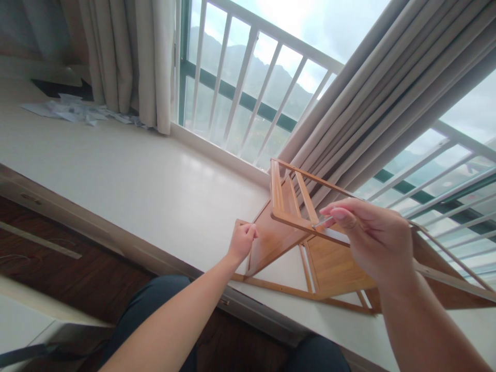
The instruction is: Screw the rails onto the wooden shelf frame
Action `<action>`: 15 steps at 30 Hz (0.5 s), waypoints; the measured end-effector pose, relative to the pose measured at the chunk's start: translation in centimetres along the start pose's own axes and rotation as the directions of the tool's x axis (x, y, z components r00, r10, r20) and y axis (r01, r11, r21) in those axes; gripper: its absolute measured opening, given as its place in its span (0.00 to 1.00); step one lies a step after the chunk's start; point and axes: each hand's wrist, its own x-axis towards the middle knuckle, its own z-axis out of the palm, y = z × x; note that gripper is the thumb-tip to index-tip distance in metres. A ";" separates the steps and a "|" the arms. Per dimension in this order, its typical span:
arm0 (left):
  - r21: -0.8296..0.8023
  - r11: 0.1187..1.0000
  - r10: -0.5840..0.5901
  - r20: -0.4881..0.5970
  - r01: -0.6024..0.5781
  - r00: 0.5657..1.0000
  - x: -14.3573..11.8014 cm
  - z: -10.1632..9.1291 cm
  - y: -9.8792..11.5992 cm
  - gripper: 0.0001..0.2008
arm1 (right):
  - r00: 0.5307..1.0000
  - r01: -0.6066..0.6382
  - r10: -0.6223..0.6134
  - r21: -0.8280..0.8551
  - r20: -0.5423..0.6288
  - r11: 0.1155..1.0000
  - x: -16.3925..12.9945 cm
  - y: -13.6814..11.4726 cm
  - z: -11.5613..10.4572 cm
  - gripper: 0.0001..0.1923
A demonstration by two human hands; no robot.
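Head view: both hands (242, 242) grip the wooden rack (333, 263).

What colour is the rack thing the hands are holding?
The wooden rack is a warm honey-brown, like bamboo. The head view shows it best.

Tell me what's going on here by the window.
A person sits at a white window ledge with a bamboo rack lying on it. The left hand grips the rack's near corner. The right hand pinches a small metal tool against the rack's upper rail. Curtains hang beside the barred window.
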 end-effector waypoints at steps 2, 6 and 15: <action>0.001 1.000 -0.001 0.001 0.001 1.000 0.0 0.0 0.0 0.23 | 1.000 0.018 -0.018 0.015 0.006 1.000 0.0 0.4 0.0 0.09; 0.002 1.000 -0.003 0.001 0.003 1.000 0.0 0.0 0.0 0.22 | 0.998 0.032 -0.036 0.064 0.060 0.997 -0.1 0.8 -0.1 0.06; 0.002 1.000 -0.007 0.012 0.007 1.000 0.1 0.3 -0.3 0.22 | 0.975 0.122 -0.135 0.082 0.178 0.989 0.7 0.6 -0.9 0.10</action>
